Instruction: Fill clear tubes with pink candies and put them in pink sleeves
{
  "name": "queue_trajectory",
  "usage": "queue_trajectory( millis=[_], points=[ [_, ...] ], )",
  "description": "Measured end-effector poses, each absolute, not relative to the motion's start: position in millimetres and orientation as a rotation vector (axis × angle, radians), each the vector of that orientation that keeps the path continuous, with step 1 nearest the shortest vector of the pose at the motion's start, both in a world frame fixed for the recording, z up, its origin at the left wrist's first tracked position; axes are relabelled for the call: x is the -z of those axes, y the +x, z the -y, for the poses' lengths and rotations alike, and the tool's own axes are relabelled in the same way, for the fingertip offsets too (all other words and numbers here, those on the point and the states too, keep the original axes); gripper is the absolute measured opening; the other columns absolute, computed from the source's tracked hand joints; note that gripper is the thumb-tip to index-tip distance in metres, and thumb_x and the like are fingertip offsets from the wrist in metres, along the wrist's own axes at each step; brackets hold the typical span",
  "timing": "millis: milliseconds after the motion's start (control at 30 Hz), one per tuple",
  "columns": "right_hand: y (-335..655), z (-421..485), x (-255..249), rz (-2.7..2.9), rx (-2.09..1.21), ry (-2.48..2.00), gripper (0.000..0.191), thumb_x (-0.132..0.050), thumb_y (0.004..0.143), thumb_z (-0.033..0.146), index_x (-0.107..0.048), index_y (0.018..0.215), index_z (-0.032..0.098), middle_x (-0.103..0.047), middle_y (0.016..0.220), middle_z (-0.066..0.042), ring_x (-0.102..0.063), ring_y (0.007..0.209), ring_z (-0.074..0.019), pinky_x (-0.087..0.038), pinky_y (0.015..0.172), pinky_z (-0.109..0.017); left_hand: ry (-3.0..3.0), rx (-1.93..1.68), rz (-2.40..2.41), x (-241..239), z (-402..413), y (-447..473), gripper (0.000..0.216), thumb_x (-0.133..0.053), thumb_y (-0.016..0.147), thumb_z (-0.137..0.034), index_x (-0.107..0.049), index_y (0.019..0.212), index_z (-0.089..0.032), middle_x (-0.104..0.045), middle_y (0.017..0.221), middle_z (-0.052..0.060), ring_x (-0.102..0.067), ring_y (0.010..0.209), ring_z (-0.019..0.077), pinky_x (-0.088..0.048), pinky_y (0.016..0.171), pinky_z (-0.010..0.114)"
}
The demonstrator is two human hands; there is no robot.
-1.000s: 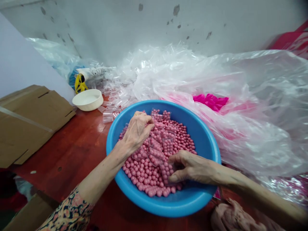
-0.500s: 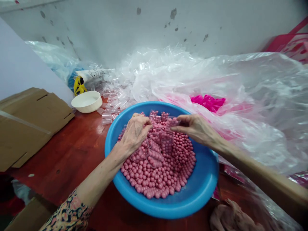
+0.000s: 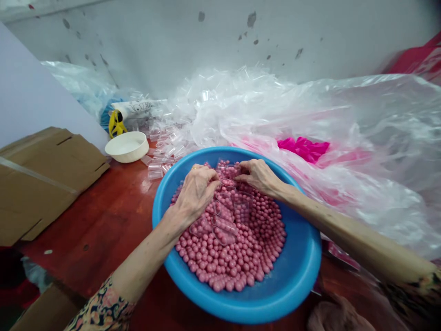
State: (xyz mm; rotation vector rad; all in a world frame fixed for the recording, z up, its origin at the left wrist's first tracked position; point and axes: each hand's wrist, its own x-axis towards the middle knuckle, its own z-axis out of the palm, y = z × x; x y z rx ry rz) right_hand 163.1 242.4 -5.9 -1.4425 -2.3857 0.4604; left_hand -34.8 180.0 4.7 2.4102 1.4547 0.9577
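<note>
A blue plastic basin on the red table holds a heap of pink balls. Several small clear plastic cups, filled with balls, lie in a cluster on the heap. My left hand rests on that cluster with its fingers curled round the cups. My right hand is at the basin's far side, pinching one clear cup full of balls next to the left fingertips.
Empty clear cups lie piled behind the basin beside a white bowl. Large clear plastic bags with bright pink pieces fill the right. Flattened cardboard lies left. A pinkish cloth sits at the near right.
My right hand left the near side of the heap, lifted a filled cup, and brought it to the far side by the left hand. The left hand stayed put.
</note>
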Motion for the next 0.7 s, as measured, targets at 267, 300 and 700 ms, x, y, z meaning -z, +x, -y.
queue_trajectory(
  millis=[267,300,700],
  points=[
    [165,-241,9,2.439,-0.423,-1.365,0.016,-0.059,0.08,0.026,-0.062,0.068,0.017,-0.065,0.063,-0.003,-0.057,0.058,-0.0158,-0.037,0.053,-0.025,2.387,-0.941,-1.491,-6,-180,-35,0.01,-0.059,0.078,-0.01,-0.061,0.071,-0.017,-0.064,0.071,0.002,-0.054,0.077,0.0175,-0.042,0.072,0.031],
    [166,-241,12,2.435,-0.395,-1.349,0.015,-0.058,0.081,0.028,-0.064,0.073,0.016,-0.067,0.067,-0.004,-0.059,0.06,-0.017,-0.039,0.055,-0.026,2.382,-0.941,-1.494,-7,-180,-35,0.01,-0.059,0.078,-0.01,-0.061,0.071,-0.017,-0.064,0.072,0.002,-0.054,0.077,0.0175,-0.042,0.072,0.031],
    [167,-239,25,2.571,-0.09,-0.99,0.036,-0.032,0.088,0.016,-0.054,0.116,0.016,-0.061,0.088,-0.009,-0.054,0.077,-0.0209,-0.044,0.071,-0.034,2.383,-0.932,-1.486,0,-181,-38,0.007,-0.059,0.08,-0.013,-0.062,0.076,-0.018,-0.065,0.077,0.002,-0.056,0.081,0.0173,-0.043,0.076,0.031]
  ],
)
